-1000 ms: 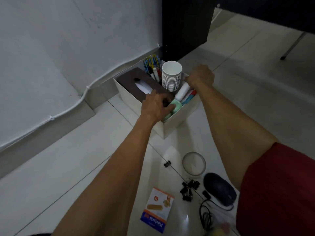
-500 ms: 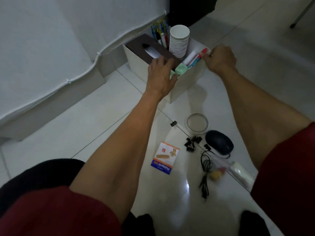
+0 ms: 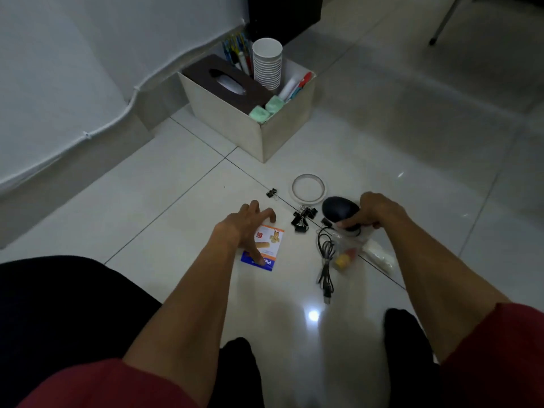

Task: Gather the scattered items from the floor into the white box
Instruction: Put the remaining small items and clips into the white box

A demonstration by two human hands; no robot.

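Black mouse [image 3: 338, 212] gripped in curled right hand [image 3: 375, 212]; cable [image 3: 325, 256] to be gathered before lift. Plaster box [image 3: 270, 245] touched by spread left hand [image 3: 245, 228]; edges to be pinched

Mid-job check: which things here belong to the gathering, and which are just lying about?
Job: white box; plaster box under the left hand; mouse gripped by the right hand; binder clips; tape ring; cable; small bag.
Not job: wall cord; dark cabinet; chair leg.
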